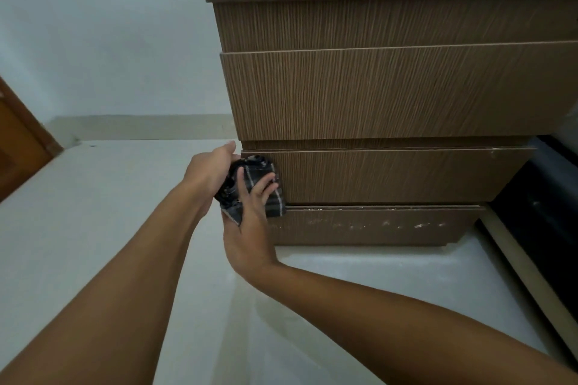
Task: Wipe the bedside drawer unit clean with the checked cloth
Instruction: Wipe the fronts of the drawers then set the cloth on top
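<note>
The brown wood-grain bedside drawer unit (391,94) fills the upper right of the head view, seen from low down. A dark checked cloth (255,173) is bunched against the left end of its lower drawer front (391,175). My left hand (212,170) grips the cloth from the left side. My right hand (250,222) comes from below, its fingers lying over the cloth's front and its thumb under the bottom edge. Pale scuff marks show on the plinth (375,225) beneath that drawer.
A pale tiled floor (93,212) spreads left of and in front of the unit. A white wall (109,34) stands behind. A brown wooden door edge (18,147) is at far left. A dark bed frame (544,212) runs along the right.
</note>
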The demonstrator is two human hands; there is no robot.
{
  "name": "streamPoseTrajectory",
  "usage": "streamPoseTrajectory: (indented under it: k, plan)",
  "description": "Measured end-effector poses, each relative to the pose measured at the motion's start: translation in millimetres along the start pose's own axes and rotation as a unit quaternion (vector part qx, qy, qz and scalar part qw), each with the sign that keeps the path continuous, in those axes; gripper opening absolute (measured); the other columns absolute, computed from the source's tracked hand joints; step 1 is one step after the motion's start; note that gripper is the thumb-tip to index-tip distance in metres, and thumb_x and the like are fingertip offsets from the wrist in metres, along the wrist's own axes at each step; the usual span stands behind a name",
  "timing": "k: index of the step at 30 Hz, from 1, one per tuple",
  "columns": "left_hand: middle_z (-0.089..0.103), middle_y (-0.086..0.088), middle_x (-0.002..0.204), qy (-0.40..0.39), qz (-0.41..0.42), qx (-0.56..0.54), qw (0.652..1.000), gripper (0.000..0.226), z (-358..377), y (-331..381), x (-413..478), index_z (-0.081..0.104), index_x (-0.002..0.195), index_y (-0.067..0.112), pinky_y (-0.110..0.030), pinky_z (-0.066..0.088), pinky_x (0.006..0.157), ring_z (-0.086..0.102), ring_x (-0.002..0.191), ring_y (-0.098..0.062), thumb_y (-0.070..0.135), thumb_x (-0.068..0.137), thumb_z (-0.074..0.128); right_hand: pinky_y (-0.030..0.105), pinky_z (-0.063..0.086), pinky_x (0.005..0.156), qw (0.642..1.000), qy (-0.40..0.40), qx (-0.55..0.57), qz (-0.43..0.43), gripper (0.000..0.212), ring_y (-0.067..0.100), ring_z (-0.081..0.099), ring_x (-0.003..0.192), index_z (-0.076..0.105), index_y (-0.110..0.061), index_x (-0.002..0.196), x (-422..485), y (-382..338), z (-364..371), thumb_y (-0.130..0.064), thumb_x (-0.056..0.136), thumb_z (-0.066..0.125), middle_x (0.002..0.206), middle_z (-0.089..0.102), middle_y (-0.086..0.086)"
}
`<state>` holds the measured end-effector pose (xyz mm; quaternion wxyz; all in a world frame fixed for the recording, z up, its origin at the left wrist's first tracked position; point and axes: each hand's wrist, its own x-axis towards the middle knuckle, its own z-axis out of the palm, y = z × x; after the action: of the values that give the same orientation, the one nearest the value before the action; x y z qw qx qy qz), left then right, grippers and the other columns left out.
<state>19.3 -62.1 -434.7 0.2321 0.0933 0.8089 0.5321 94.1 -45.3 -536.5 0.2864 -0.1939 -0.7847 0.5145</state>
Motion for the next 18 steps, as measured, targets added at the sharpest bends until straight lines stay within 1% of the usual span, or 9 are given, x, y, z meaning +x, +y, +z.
streamPoseTrajectory:
  k: [3, 6, 7, 9, 10, 11, 12, 15, 18]
  plan:
    - [0.070, -0.006, 0.096, 0.000, 0.014, 0.024, 1.000, 0.042, -3, 0, 4, 0.074, 0.085, 0.022, -0.037, 0.046, 0.086, 0.063, 0.092, -0.024, 0.048, 0.096, 0.044, 0.026, 0.007, 0.109, 0.999, -0.047, 0.009, 0.007, 0.081, 0.004, -0.043, 0.131, -0.006, -0.059, 0.139, 3, -2, 3, -0.014, 0.100, 0.049, 0.134, -0.047, -0.024]
    - [0.068, -0.006, 0.100, -0.003, 0.025, 0.041, 0.999, 0.045, -4, 0, 4, 0.075, 0.084, 0.021, -0.036, 0.042, 0.084, 0.061, 0.091, -0.023, 0.049, 0.097, 0.041, 0.027, 0.004, 0.109, 0.994, -0.097, 0.045, 0.022, 0.073, 0.003, -0.035, 0.136, 0.007, -0.053, 0.145, 3, -3, -3, -0.014, 0.101, 0.049, 0.147, -0.035, -0.018]
    - [0.069, -0.006, 0.100, -0.005, 0.033, 0.048, 0.998, 0.048, -4, -1, 4, 0.076, 0.085, 0.019, -0.035, 0.039, 0.085, 0.060, 0.093, -0.022, 0.048, 0.098, 0.040, 0.025, 0.005, 0.110, 0.991, -0.116, 0.065, 0.034, 0.068, 0.004, -0.026, 0.142, 0.014, -0.051, 0.146, 0, -2, -6, -0.014, 0.101, 0.049, 0.155, -0.024, -0.016]
    - [0.072, -0.003, 0.100, -0.010, 0.053, 0.052, 0.997, 0.054, -3, -2, 3, 0.076, 0.083, 0.015, -0.035, 0.032, 0.091, 0.061, 0.098, -0.020, 0.044, 0.101, 0.035, 0.022, 0.019, 0.112, 0.980, -0.126, 0.125, 0.085, 0.054, 0.010, 0.012, 0.148, 0.031, -0.043, 0.145, -9, -1, -15, -0.018, 0.101, 0.049, 0.162, 0.014, -0.009]
    - [0.074, -0.002, 0.099, -0.013, 0.058, 0.048, 0.997, 0.056, -2, -2, 3, 0.076, 0.083, 0.012, -0.036, 0.030, 0.093, 0.063, 0.098, -0.018, 0.043, 0.102, 0.033, 0.022, 0.029, 0.109, 0.974, -0.115, 0.155, 0.117, 0.046, 0.011, 0.034, 0.140, 0.040, -0.038, 0.141, -16, -1, -19, -0.019, 0.101, 0.049, 0.154, 0.037, -0.006]
    - [0.075, -0.001, 0.097, -0.015, 0.059, 0.042, 0.997, 0.057, -2, -2, 3, 0.076, 0.084, 0.010, -0.037, 0.028, 0.096, 0.064, 0.096, -0.016, 0.042, 0.103, 0.032, 0.023, 0.036, 0.105, 0.969, -0.101, 0.172, 0.145, 0.038, 0.010, 0.048, 0.129, 0.048, -0.036, 0.135, -23, 0, -23, -0.020, 0.100, 0.050, 0.140, 0.054, -0.006]
    - [0.075, -0.001, 0.095, -0.015, 0.058, 0.038, 0.997, 0.058, -2, -2, 3, 0.076, 0.086, 0.009, -0.038, 0.027, 0.097, 0.065, 0.094, -0.015, 0.042, 0.103, 0.031, 0.025, 0.040, 0.103, 0.965, -0.090, 0.183, 0.163, 0.031, 0.008, 0.055, 0.120, 0.053, -0.036, 0.127, -32, 1, -26, -0.021, 0.100, 0.050, 0.129, 0.062, -0.008]
    - [0.075, 0.000, 0.092, -0.011, 0.063, 0.030, 0.998, 0.057, -1, -3, 3, 0.076, 0.090, 0.007, -0.040, 0.030, 0.100, 0.067, 0.090, -0.013, 0.041, 0.103, 0.033, 0.033, 0.044, 0.103, 0.952, -0.036, 0.215, 0.215, 0.021, 0.008, 0.061, 0.111, 0.059, -0.036, 0.115, -49, 5, -27, -0.024, 0.099, 0.051, 0.114, 0.068, -0.011]
    - [0.075, 0.000, 0.090, 0.002, 0.064, 0.023, 0.998, 0.054, 2, -4, 3, 0.074, 0.088, 0.007, -0.041, 0.037, 0.102, 0.067, 0.085, -0.014, 0.040, 0.103, 0.034, 0.030, 0.048, 0.094, 0.913, 0.065, 0.283, 0.286, 0.011, 0.010, 0.064, 0.099, 0.056, -0.035, 0.106, -45, -2, -29, -0.029, 0.100, 0.050, 0.101, 0.067, -0.013]
